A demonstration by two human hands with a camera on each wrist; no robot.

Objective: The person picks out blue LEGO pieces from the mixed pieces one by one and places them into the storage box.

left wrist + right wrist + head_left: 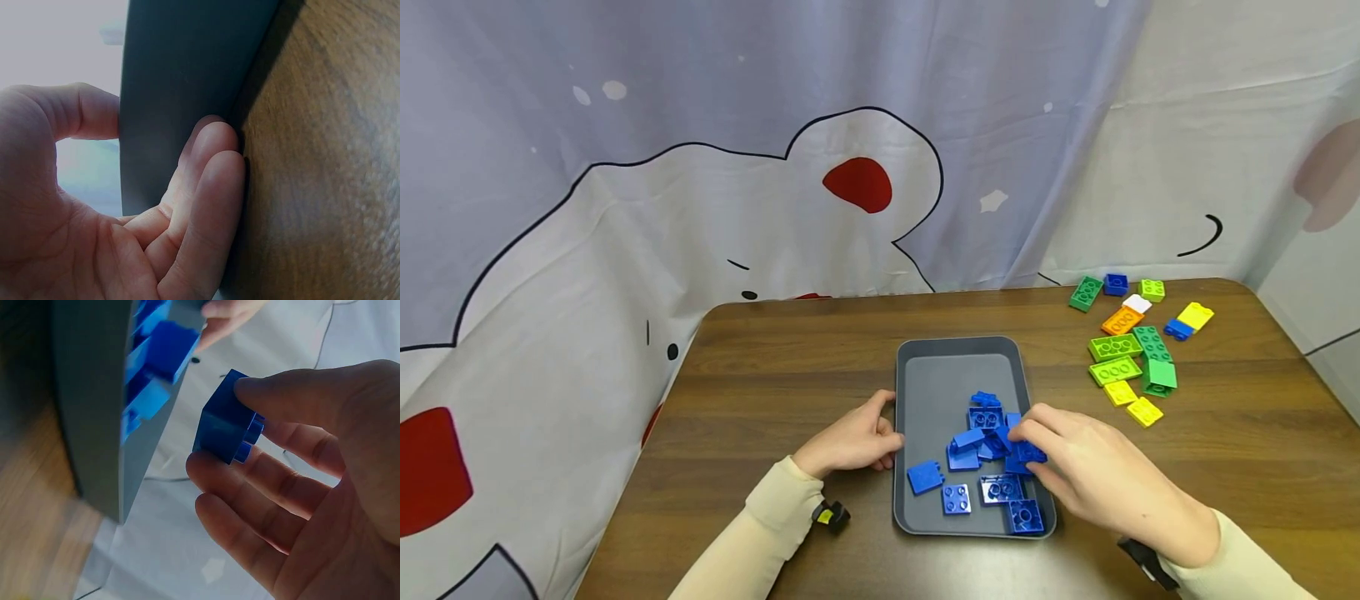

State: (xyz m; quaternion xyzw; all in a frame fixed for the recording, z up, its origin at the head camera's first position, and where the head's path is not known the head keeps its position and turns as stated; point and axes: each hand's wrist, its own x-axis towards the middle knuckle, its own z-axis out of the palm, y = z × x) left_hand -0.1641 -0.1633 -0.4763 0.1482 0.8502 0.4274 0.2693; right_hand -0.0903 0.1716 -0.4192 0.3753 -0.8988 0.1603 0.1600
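A dark grey tray point(955, 371) lies on the wooden table, with several blue toy building bricks point(964, 459) piled in its near half. My left hand point(857, 435) holds the tray's left side. In the left wrist view, its thumb meets the rim and its other fingers point(209, 206) rest against the outer wall near the tabletop. Over the tray's right edge, my right hand point(1105, 471) pinches a blue brick point(222, 422) between thumb and fingers. The right wrist view shows this brick's studs facing the palm, apart from the bricks in the tray.
Right of the tray lie several loose bricks: green ones point(1152, 343), lime ones point(1115, 347), yellow ones point(1145, 412), an orange one point(1122, 321), a white one point(1137, 303) and blue ones point(1116, 284). Behind the table point(797, 358) hangs a printed curtain point(700, 217).
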